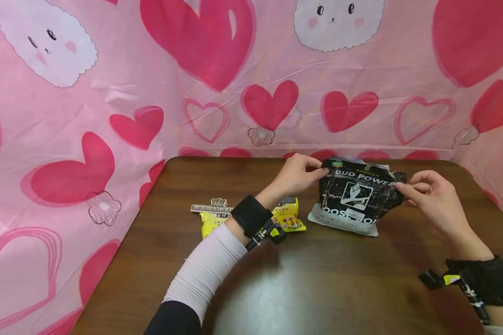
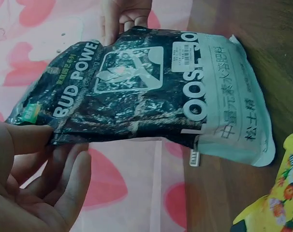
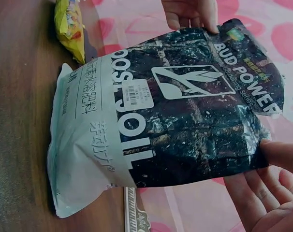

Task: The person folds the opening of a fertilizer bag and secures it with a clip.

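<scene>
A black and white soil bag (image 1: 357, 195) printed "BUD POWER" stands on the brown table (image 1: 276, 288) at the back right, its base on the wood. My left hand (image 1: 299, 174) pinches its top left corner, thumb on the front of the bag (image 2: 132, 96). My right hand (image 1: 429, 195) pinches the top right corner of the bag (image 3: 185, 121), thumb in front, fingers behind. Both top corners are held up.
A yellow snack packet (image 1: 291, 218) lies on the table left of the bag, partly hidden by my left wrist. A pale ruler-like clip (image 1: 211, 207) lies further left. A pink heart-print cloth (image 1: 109, 116) walls the table on three sides.
</scene>
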The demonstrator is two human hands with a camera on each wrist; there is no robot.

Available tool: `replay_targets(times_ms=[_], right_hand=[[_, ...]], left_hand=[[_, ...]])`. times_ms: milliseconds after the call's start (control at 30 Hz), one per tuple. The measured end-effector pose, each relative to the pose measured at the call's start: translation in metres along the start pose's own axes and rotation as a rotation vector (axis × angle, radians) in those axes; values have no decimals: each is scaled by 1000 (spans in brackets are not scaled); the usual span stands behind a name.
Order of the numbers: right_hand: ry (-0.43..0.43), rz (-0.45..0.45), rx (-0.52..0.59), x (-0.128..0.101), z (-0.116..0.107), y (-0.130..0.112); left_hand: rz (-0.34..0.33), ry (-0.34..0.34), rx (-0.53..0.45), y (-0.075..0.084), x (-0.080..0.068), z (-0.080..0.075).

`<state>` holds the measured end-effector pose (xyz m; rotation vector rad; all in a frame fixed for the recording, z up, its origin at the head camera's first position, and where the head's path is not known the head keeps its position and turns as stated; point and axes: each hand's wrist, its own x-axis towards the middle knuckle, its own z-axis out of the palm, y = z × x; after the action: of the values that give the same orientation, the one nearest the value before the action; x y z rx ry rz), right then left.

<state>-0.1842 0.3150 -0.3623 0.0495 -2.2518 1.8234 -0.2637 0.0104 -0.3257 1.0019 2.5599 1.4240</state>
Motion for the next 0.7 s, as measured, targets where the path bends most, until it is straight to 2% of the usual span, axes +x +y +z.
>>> replay_targets(times_ms=[133,233,367,467,600,700], right_hand=[[-3,-55,53,0,1,4],[8,-107,-10,-1,2,6],[12,-177,-15,-6,2,8],[11,-227,-116,-8,0,10],[34,-254,-321,-11,-2,10],[39,-257,-349,-11,-2,10]], left_hand=[[36,3,-1,-3,0,3],[39,-10,-19,-5,0,5],[29,-28,-93,-6,-3,8],[44,-18,-110,-6,-4,10],[74,5,-69,-6,-3,10],[83,15,-48,-5,-3,10]])
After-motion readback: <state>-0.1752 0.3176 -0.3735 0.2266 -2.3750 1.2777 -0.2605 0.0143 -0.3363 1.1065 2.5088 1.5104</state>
